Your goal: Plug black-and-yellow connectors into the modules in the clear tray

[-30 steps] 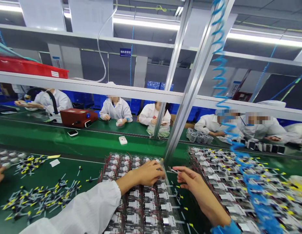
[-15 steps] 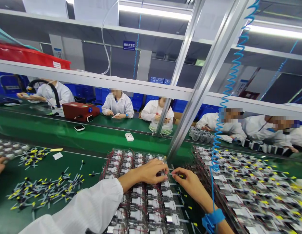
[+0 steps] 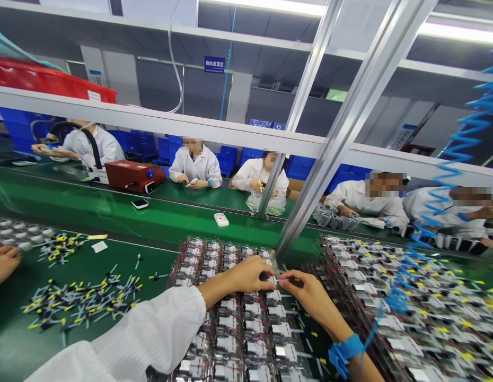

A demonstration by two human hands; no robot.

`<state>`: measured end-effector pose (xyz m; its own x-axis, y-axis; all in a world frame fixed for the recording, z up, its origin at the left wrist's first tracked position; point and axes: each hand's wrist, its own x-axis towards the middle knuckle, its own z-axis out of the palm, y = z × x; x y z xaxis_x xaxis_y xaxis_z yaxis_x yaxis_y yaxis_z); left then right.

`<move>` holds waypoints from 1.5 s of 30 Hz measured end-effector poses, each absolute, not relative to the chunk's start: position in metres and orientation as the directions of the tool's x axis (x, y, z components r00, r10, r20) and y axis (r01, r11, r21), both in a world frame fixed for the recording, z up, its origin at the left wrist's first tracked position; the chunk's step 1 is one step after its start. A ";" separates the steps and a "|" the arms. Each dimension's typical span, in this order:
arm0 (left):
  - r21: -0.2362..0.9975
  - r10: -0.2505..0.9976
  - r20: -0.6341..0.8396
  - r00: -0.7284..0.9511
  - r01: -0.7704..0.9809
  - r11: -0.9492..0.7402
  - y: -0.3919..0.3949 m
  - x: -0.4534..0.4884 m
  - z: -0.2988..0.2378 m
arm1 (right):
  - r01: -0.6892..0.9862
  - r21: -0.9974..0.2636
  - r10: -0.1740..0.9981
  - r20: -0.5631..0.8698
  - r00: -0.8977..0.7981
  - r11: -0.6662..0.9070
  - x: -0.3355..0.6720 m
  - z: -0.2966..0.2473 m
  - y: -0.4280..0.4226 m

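My left hand reaches from a white sleeve over a tray of small wired parts, its fingers pinched on one part near the tray's far right corner. My right hand, with a blue wrist strap, meets it fingertip to fingertip, pinching a thin piece I cannot name. Both hands hover just above the rows of white-and-metal parts with red wires. The fingertips hide what lies between them.
A second tray of parts with yellow tips lies to the right. Loose yellow-tipped pieces are scattered on the green mat at left, near another person's hand. A slanted metal post rises behind my hands. Workers in white coats sit across the conveyor.
My right hand has moved left to meet my left hand, closing the gap between the fingertips. The camera has tilted down slightly, and the blue coiled cord has swung off to the right.
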<state>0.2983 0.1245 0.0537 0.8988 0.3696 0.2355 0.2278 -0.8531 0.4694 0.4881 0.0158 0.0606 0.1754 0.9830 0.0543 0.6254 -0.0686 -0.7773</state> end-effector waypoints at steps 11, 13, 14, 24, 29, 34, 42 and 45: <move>0.460 0.357 0.226 0.906 0.224 -0.859 0.125 0.301 0.052 | 0.575 -0.818 0.990 0.059 0.127 -0.025 0.492 0.052 0.017; 0.458 0.355 0.234 0.905 0.219 -0.862 0.125 0.301 0.051 | 0.569 -0.822 0.992 0.060 0.112 -0.014 0.493 0.052 0.017; 0.457 0.355 0.236 0.905 0.219 -0.862 0.126 0.301 0.051 | 0.569 -0.822 0.993 0.059 0.106 -0.012 0.493 0.051 0.017; 0.482 0.366 0.212 0.906 0.229 -0.846 0.125 0.302 0.057 | 0.603 -0.798 0.992 0.085 0.094 0.011 0.489 0.054 0.016; 0.470 0.362 0.208 0.909 0.232 -0.851 0.124 0.301 0.058 | 0.541 -0.841 0.993 0.073 0.094 0.010 0.491 0.049 0.018; 0.461 0.360 0.198 0.912 0.237 -0.855 0.124 0.301 0.061 | 0.527 -0.850 0.995 0.056 0.078 0.007 0.491 0.051 0.018; 0.462 0.362 0.190 0.912 0.243 -0.853 0.123 0.303 0.061 | 0.568 -0.823 0.995 0.043 0.090 -0.016 0.490 0.055 0.020; 0.446 0.358 0.185 0.915 0.246 -0.860 0.125 0.303 0.059 | 0.607 -0.794 0.994 0.040 0.104 -0.031 0.486 0.057 0.021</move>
<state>0.3028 0.1247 0.0589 0.9152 0.3579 0.1851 0.2461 -0.8603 0.4463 0.4861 0.0207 0.0566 0.1041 0.9937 0.0402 0.6069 -0.0315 -0.7942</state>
